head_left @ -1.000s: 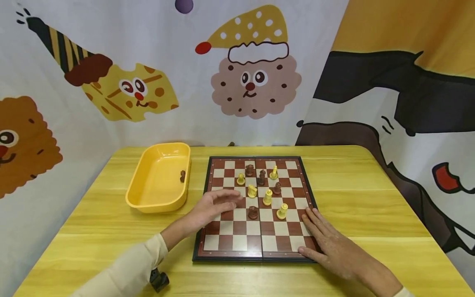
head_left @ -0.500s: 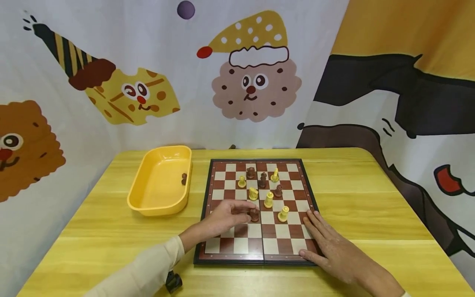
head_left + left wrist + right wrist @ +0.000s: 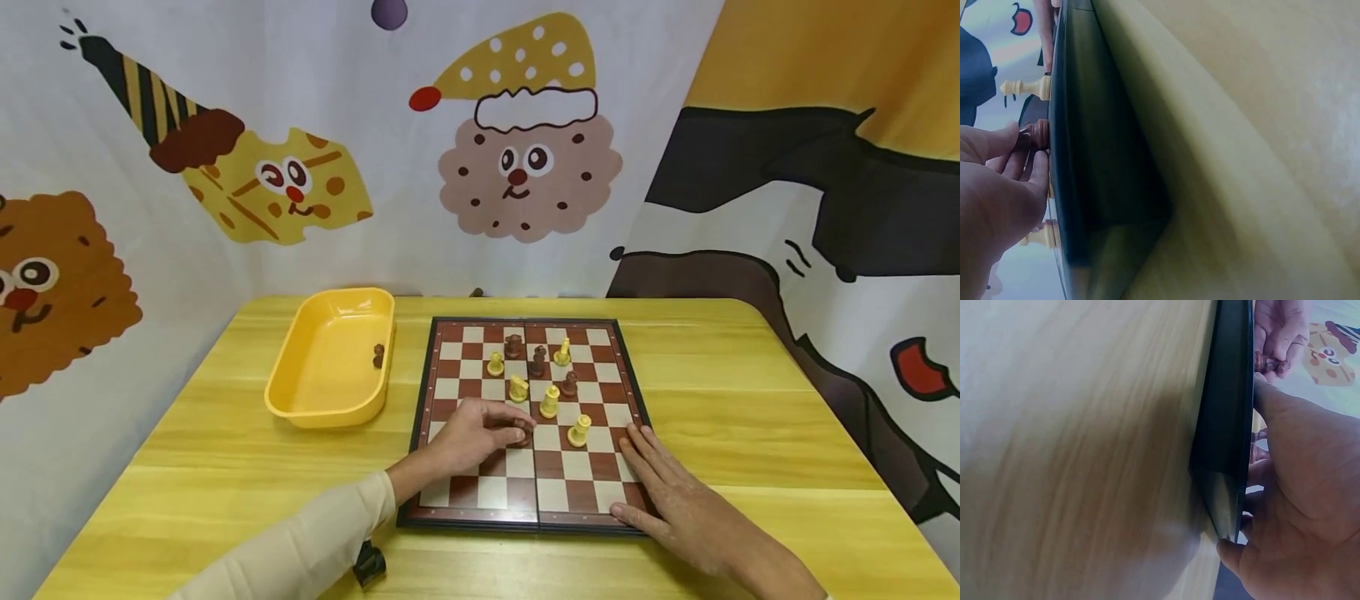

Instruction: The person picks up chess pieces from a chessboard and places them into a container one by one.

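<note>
On the left half of the chessboard (image 3: 480,496), my left hand (image 3: 474,435) pinches a short brown chess piece (image 3: 1040,134) between thumb and fingers. The piece stands upright with its base at the board, its upper part mostly covered by the fingers. Just to the right are a yellow rook (image 3: 579,430) and another tall yellow piece (image 3: 550,402); behind the hand stands a yellow knight (image 3: 518,388). My right hand (image 3: 686,500) rests with extended fingers along the board's right edge, its thumb near the front corner, holding no piece.
Farther back on the board are a yellow pawn (image 3: 496,364), a yellow bishop-like piece (image 3: 562,352) and several brown pieces (image 3: 537,362). A yellow tray (image 3: 279,392) with a small brown piece (image 3: 378,356) inside stands left of the board. A cartoon-printed cloth (image 3: 315,267) hangs behind the table.
My left hand has moved right and forward over the board, from beside the short brown piece to pinching it. The right hand has stayed on the board's edge. The head view shifted slightly.
</note>
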The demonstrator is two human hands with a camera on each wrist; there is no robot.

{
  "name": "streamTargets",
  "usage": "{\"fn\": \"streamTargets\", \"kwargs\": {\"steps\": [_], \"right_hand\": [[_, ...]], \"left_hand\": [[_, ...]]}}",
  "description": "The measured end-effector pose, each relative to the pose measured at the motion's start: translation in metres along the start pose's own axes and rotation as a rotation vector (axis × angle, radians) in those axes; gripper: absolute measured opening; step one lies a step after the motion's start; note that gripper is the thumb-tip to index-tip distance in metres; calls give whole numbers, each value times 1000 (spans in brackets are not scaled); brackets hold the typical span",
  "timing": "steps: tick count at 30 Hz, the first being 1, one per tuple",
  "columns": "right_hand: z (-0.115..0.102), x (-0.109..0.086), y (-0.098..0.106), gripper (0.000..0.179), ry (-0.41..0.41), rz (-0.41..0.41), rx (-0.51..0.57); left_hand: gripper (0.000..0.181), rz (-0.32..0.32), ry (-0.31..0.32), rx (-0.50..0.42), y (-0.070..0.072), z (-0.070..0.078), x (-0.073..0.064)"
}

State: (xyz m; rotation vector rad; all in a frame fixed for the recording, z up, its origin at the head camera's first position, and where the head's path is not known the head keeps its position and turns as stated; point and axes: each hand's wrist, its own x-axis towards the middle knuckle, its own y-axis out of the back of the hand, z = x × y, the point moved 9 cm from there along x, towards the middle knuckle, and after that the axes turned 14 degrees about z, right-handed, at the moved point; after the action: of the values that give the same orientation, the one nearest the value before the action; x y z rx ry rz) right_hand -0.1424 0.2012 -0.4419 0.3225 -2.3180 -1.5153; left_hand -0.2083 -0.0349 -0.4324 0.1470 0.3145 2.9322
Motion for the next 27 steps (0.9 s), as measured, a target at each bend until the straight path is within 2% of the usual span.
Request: {"fn": "streamTargets", "kwargs": {"steps": [8, 12, 15, 19, 27], "right_hand": [[2, 0, -4, 89, -24, -31, 52], [3, -1, -5, 90, -37, -33, 67], [3, -1, -6, 92, -43, -30, 69], [3, -1, -7, 93, -54, -32, 80], [4, 1, -6, 99, -86, -56, 121]], "left_hand": [[16, -17, 9, 19, 2, 2, 2], [18, -11, -3, -20, 6, 14, 7], [19, -12, -6, -15, 9, 22, 9], [18, -32, 17, 4, 11, 21, 7], [19, 32, -51, 32, 30, 25, 2]]}}
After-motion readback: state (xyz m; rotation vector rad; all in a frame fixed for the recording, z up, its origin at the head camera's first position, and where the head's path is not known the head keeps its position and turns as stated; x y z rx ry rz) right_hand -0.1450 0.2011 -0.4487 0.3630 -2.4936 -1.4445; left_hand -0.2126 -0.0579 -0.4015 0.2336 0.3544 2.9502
